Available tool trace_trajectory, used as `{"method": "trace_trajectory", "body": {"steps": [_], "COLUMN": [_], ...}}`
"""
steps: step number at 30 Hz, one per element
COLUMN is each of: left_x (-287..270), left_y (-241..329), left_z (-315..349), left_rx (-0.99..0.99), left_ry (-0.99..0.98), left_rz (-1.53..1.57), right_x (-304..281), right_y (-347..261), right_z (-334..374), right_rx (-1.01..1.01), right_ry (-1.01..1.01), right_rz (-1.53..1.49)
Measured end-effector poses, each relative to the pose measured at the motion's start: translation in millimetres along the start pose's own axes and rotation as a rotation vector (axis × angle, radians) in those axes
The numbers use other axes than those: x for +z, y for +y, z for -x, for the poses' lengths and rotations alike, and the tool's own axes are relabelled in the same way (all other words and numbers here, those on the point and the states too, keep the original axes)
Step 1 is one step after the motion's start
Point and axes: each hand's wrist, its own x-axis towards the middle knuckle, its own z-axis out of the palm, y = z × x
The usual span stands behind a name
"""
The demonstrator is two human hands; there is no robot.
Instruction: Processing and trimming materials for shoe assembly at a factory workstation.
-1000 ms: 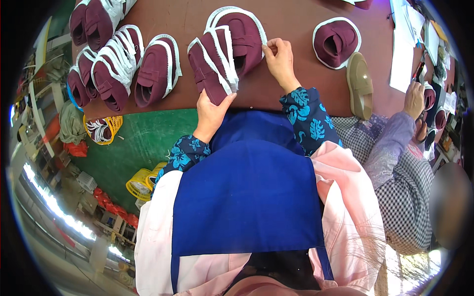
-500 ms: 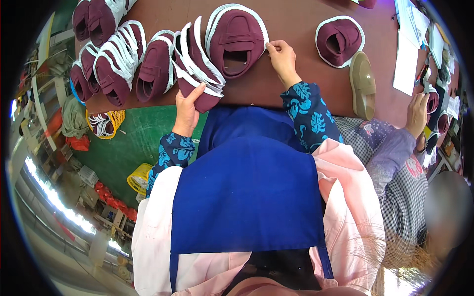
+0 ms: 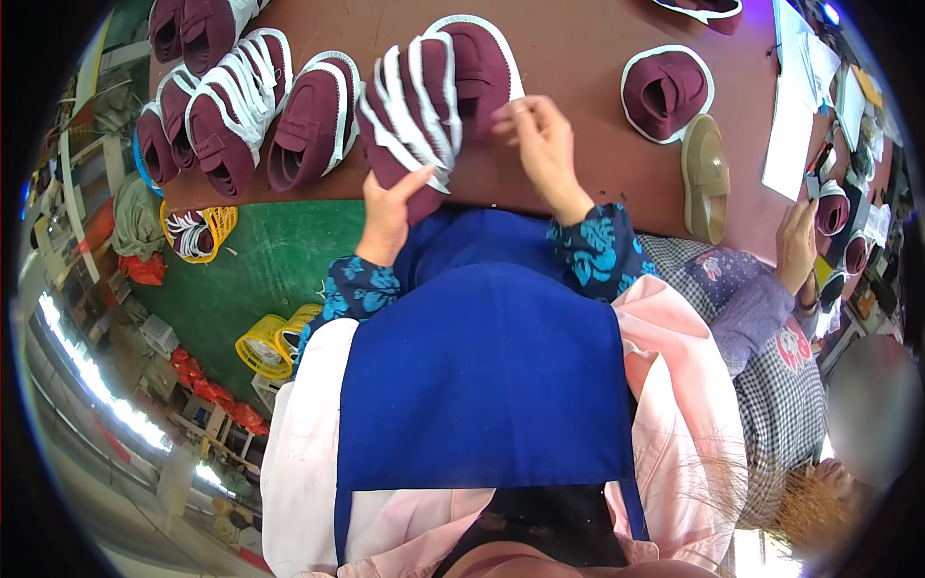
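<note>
A stack of maroon shoe uppers with white edging (image 3: 409, 111) is gripped in my left hand (image 3: 387, 217), thumb on top, tilted above the table's near edge. Partly behind that stack lies another maroon loafer upper (image 3: 484, 60), its white rim showing at the top and right. My right hand (image 3: 545, 159) hovers by its right edge, fingers loosely bent and apart, slightly blurred, with nothing visible in them. Farther right sit a single maroon upper (image 3: 667, 94) and a tan loafer (image 3: 708, 178).
Rows of stacked maroon uppers (image 3: 226, 130) line the brown table's (image 3: 597, 39) left side. White papers (image 3: 790, 135) lie at the right, near a co-worker's hand (image 3: 796, 241). Yellow baskets (image 3: 260, 347) stand by the green floor (image 3: 270, 250) at lower left.
My left hand has raised and turned the stack rightward, over part of the upper behind. My right hand has come off that upper's edge and moved slightly left and down.
</note>
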Motion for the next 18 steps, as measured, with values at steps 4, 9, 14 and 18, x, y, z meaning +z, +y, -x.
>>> {"method": "trace_trajectory", "body": {"steps": [4, 9, 14, 18], "left_x": [-24.2, -34.9, -26.7, -12.2], "left_y": [25.9, 33.4, 20.9, 35.3], "left_z": [-3.0, -0.9, 11.5, 27.5], "left_rx": [-0.081, -0.14, -0.08, 0.223], "left_ry": [-0.024, -0.056, -0.073, -0.059], "left_rz": [0.204, 0.226, 0.034, -0.413], "right_x": [-20.2, -12.3, -4.3, -18.6], "right_y": [35.2, 42.7, 46.6, 50.1], "right_z": [-42.8, -60.3, -60.5, -59.6], "right_rx": [0.228, 0.307, 0.329, 0.318], "right_ry": [0.214, 0.13, 0.06, 0.073], "right_rz": [-0.057, -0.071, -0.07, -0.053]}}
